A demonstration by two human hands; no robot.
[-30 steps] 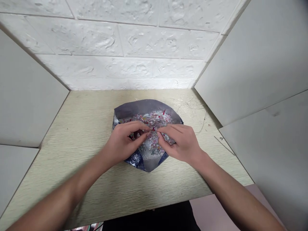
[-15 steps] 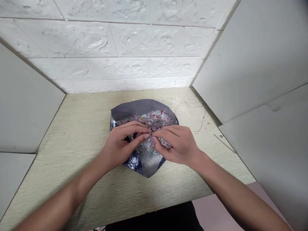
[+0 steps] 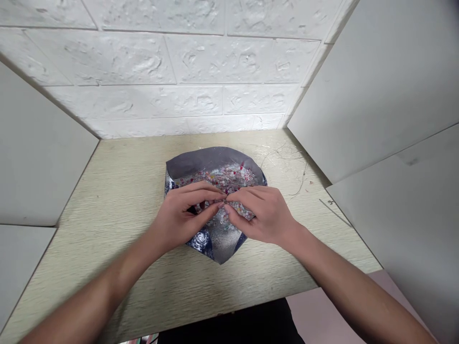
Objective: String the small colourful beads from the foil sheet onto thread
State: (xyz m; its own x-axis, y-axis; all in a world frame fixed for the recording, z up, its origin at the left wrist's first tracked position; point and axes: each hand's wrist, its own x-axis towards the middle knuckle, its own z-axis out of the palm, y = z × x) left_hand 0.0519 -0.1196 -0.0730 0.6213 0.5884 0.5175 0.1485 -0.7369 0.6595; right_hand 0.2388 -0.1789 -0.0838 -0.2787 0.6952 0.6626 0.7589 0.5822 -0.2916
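An open bag [image 3: 215, 157] with a grey lining and a blue patterned outside lies on the table, its sides folded out. Inside it is a heap of small beads [image 3: 233, 174], mostly white, pink and red. Over the heap, my left hand [image 3: 184, 212] pinches with thumb and fingertips. My right hand [image 3: 258, 212] is pinched too, its fingertips meeting those of the left above the middle of the bag. Whatever sits between the fingertips is too small and covered to make out.
Thin loose threads [image 3: 287, 157] lie on the pale wooden table [image 3: 122, 191] to the right of the bag. A thin grey strip [image 3: 335, 212] is near the right edge. White panels [image 3: 376, 95] stand at both sides, with a white brick-patterned wall [image 3: 201, 57] behind.
My right thumb has moved left and up, closing in on the left fingertips. My right hand has shifted slightly left. The bag stays in place.
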